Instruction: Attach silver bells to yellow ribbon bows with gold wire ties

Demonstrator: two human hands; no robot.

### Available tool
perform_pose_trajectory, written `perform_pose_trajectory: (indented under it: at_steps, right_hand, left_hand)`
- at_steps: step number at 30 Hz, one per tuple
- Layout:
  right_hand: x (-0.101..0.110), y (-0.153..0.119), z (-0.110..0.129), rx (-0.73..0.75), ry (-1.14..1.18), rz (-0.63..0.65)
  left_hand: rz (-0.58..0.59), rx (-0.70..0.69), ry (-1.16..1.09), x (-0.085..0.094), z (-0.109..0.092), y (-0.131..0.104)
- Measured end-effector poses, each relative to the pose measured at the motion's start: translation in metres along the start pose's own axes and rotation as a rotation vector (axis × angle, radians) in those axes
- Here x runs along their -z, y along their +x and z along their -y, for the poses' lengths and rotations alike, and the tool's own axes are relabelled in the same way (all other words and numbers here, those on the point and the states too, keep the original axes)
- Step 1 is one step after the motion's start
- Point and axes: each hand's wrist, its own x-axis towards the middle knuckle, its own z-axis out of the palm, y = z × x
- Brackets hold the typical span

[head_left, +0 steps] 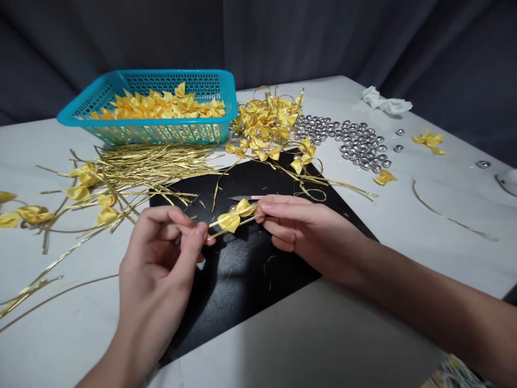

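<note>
Evenly, two bare hands hold a small yellow satin-like ribbon bow [230, 221] and its thin, shiny gold cord [215, 234] over the black flat mat [242, 285] on the white tabletop [456, 183]. The left hand [155, 269] pinches the cord between thumb and forefinger on one side of the bow; the right hand [311, 231] pinches it on the other, thumb and fingertips closed, so the bow sits between them, above the mat's middle. A slim pointed tool [242, 198] lies just behind it on the mat. By the tabletop's far edge stands a turquoise perforated plastic basket [147, 123] of folded yellow ribbon pieces [161, 105], with a pile of straight gold cords [157, 161] in front. Right of the basket, a heap of yellow bows with looped gold cords [269, 121] reaches the mat's far corner. Shiny silver teardrop beads [363, 145] spread beside it, and a crumpled white tissue [386, 102] rests near the tabletop's right edge.
</note>
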Motion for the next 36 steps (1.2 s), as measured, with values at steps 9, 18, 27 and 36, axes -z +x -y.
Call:
perform_pose_trajectory:
  at_steps: [9, 18, 27, 36]
  right_hand:
    - [-0.005, -0.003, 0.002, -0.025, 0.084, 0.039]
    - [-0.009, -0.003, -0.001, -0.204, -0.142, 0.139]
    - [-0.011, -0.003, -0.002, -0.132, -0.193, 0.08]
    - [-0.01, -0.004, -0.011, 0.318, -0.654, 0.038]
  left_hand:
    - [0.051, -0.109, 0.235, -0.003, 0.004, -0.009]
    - [0.229, -0.327, 0.492, -0.001, 0.006, -0.012]
    - [0.161, -0.106, 0.449, 0.001, 0.003, -0.007]
    - [0.137, -0.251, 0.472, 0.002, 0.004, -0.008]
